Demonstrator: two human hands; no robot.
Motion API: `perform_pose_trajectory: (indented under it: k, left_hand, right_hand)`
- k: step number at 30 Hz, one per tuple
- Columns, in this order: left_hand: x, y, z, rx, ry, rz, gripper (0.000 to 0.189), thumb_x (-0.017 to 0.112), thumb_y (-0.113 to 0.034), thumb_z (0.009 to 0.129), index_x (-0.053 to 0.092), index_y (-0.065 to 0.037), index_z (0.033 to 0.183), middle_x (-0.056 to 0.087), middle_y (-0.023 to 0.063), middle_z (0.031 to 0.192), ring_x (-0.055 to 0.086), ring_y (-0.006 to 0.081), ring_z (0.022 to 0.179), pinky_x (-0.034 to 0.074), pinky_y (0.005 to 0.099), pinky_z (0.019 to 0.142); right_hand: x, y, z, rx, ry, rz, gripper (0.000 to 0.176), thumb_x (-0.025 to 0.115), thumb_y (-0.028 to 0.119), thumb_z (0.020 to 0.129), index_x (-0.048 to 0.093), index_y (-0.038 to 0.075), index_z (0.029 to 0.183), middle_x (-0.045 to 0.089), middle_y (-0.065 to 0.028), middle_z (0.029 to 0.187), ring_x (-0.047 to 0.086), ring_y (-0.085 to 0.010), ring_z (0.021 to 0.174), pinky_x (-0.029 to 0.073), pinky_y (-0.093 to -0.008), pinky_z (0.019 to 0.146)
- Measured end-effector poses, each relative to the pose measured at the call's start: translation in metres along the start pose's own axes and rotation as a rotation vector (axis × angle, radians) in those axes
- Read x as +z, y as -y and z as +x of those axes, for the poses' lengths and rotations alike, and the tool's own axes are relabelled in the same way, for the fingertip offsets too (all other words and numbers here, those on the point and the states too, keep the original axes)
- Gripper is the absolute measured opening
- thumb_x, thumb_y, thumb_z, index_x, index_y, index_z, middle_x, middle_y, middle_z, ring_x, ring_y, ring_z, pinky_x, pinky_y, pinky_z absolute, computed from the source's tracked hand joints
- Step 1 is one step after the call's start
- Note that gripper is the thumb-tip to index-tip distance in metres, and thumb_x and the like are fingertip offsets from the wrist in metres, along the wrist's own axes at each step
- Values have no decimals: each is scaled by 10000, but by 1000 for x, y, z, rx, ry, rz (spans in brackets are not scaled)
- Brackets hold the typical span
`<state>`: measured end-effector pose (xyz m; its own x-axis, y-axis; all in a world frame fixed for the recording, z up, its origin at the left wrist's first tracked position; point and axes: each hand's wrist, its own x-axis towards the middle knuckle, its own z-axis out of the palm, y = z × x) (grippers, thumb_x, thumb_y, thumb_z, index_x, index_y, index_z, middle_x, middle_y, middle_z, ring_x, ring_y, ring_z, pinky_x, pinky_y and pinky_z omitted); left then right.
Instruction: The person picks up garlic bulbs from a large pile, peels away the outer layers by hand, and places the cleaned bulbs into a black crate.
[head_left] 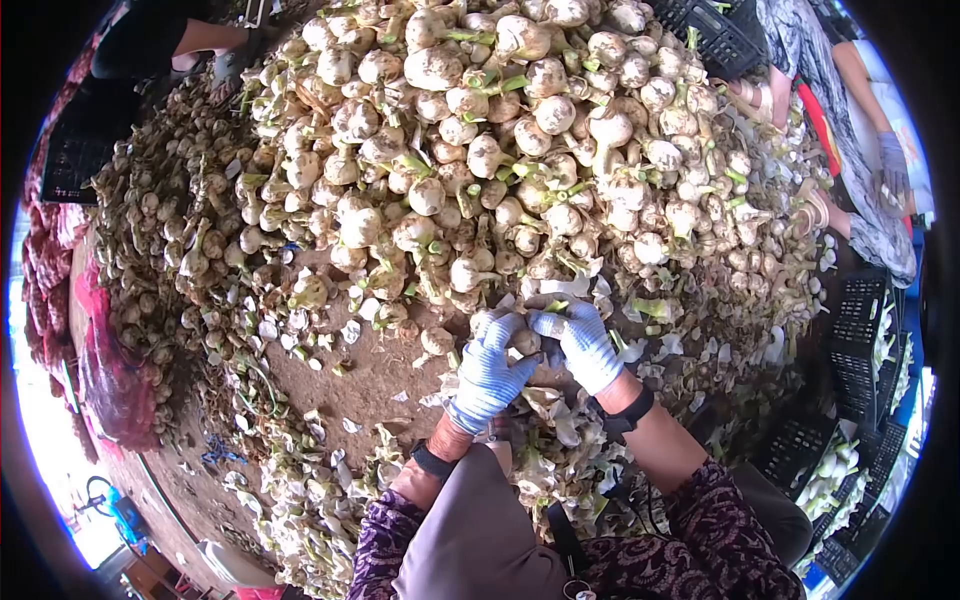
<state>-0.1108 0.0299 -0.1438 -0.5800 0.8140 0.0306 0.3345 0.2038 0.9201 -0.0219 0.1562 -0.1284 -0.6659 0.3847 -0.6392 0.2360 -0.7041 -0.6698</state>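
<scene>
My left hand [490, 368], in a white-and-blue knit glove, has its fingers curled round a soil-stained whitish bulb [525, 340]. From the other side my right hand [584, 348], gloved alike, presses its bent fingers against the same bulb; its fingertips are soiled and partly hide what they grip. Just beyond both hands rises a large heap of round, dirty white bulbs [485, 155] with short green stem stubs. One loose bulb [437, 341] lies left of my left hand. Peeled skins and leaf scraps [560, 425] lie on the ground below my hands.
Smaller, browner bulbs [165, 220] spread at left, near a pink mesh sack [115, 370]. Black crates [858, 345] stand at right, some with pale green-white pieces [830, 475]. Another person's gloved hand [892, 185] shows at upper right, and another person's foot [228, 72] at upper left.
</scene>
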Motion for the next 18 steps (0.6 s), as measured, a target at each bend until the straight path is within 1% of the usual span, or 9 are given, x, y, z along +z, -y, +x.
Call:
perform_pose_trajectory:
  k: [2,6,8,9,11,12,14,15,18]
  left_hand:
    - [3,5,-2,110,2,61,468,732,-16,635,530,-63,1054,554,134,982,601,301,843,501,343,706]
    - [4,4,-1,190,39,224,466,726,-12,632,532,-72,1052,546,140,989,595,330,838,501,339,695]
    - [5,0,0,174,37,187,441,716,-4,644,532,-57,1042,565,117,985,607,282,852,504,340,691]
    - [5,-1,0,175,38,188,441,716,-4,644,532,-57,1042,565,117,985,607,282,852,504,340,691]
    - [4,-3,-1,-282,85,-295,410,714,-9,669,527,-41,1033,591,98,954,618,232,838,524,332,687]
    - [6,9,-5,-434,53,-741,385,714,-9,693,522,-34,1026,608,92,925,627,209,815,549,327,683]
    - [1,9,-3,-541,71,-955,380,711,-5,699,521,-38,1027,612,98,921,634,217,799,555,323,678]
    - [0,9,-4,-649,88,-1172,376,707,-1,706,519,-41,1029,615,104,917,641,226,783,561,319,672]
    - [3,10,-4,-632,82,-1233,373,691,14,716,517,-41,1040,614,102,934,641,231,794,561,323,671]
  right_hand:
    - [-4,-2,0,23,1,75,258,602,16,803,568,-26,1055,636,-78,928,610,-152,813,498,-267,739]
    - [-17,-15,-2,-3,86,301,300,609,3,775,557,-37,1068,636,-86,929,618,-159,810,504,-277,721]
    - [-7,-7,-7,-8,-43,241,240,562,21,774,600,-17,1009,618,-49,760,560,-108,554,436,-215,446]
    - [-15,-13,-4,-9,-44,242,240,562,21,774,600,-17,1009,618,-49,760,560,-108,554,436,-215,446]
    - [-29,-20,4,-13,35,123,300,631,4,752,576,-39,1044,624,-54,862,602,-130,751,501,-251,682]
    - [-35,-24,3,-13,35,123,300,631,4,752,576,-39,1044,624,-54,862,602,-130,751,501,-251,682]
    - [-24,-7,-7,-136,-13,-323,280,648,13,745,593,-30,1016,629,-46,825,596,-107,714,495,-232,654]
    - [-25,-8,-7,-134,-12,-322,280,648,13,745,593,-30,1016,629,-46,825,596,-107,714,495,-232,654]
    - [-28,-11,-7,-290,-29,-462,275,650,26,752,597,-23,1017,640,-46,812,597,-96,695,487,-222,634]
